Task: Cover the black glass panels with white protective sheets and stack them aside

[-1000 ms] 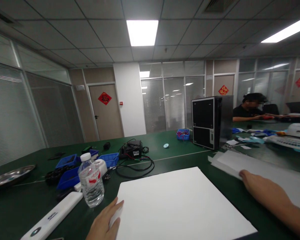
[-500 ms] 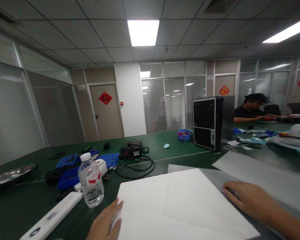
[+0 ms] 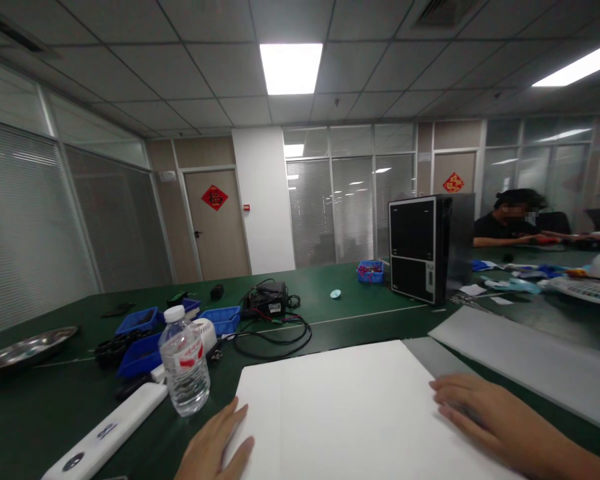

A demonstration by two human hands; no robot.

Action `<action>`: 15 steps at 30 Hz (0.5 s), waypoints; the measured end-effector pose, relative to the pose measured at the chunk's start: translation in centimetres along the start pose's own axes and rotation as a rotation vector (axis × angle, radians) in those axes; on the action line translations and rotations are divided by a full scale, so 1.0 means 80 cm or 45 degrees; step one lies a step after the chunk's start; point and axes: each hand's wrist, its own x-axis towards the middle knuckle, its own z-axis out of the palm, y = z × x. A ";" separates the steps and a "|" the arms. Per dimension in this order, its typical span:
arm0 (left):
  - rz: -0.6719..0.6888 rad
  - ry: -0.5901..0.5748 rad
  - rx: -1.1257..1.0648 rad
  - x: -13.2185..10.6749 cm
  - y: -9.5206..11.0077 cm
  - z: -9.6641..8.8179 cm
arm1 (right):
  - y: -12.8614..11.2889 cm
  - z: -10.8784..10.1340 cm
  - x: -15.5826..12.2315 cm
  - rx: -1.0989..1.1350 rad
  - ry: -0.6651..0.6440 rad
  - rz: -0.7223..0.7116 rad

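A stack of large white paper sheets (image 3: 340,407) lies on the green table in front of me. At its left edge rests my left hand (image 3: 213,443), fingers stretched out and the thumb spread apart. My right hand (image 3: 485,407) lies along the right edge, its slightly bent fingertips touching the paper; it is open too. A grey sheet (image 3: 430,353) shows partly from under the stack, near the right fingers. Farther right, another pale sheet (image 3: 525,360) lies on the table.
Left of the stack stand a water bottle (image 3: 184,363) and a long white device (image 3: 107,433). Behind are blue bins (image 3: 137,357), a black adapter with cables (image 3: 267,300), and a metal tray (image 3: 27,350). A computer tower (image 3: 413,250) stands at the back. A person (image 3: 510,220) sits at far right.
My right hand has moved left onto the right edge of the white paper. The slanted top sheet now lies more in line with the stack. My left hand has stayed at the left edge.
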 end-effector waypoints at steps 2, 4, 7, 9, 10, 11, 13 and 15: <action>-0.011 -0.009 -0.010 0.000 0.001 0.000 | -0.004 0.011 -0.001 -0.003 -0.001 -0.014; -0.022 -0.031 -0.006 0.001 0.003 0.000 | -0.010 0.019 -0.003 0.012 0.007 -0.071; -0.033 -0.067 0.012 0.002 0.006 -0.001 | -0.016 0.024 -0.002 0.070 0.045 -0.171; -0.033 -0.075 0.018 0.003 0.006 -0.003 | -0.007 0.023 0.001 0.089 0.095 -0.177; -0.032 -0.072 0.018 0.003 0.006 -0.005 | 0.004 0.022 0.002 0.070 0.133 -0.139; -0.029 -0.069 0.016 0.003 0.006 -0.006 | 0.021 0.020 0.004 0.026 0.176 -0.079; -0.006 -0.072 0.001 0.002 0.006 -0.009 | 0.066 0.017 0.005 -0.121 0.264 0.121; 0.024 -0.082 -0.028 0.002 0.008 -0.012 | 0.118 0.012 0.000 -0.273 0.333 0.376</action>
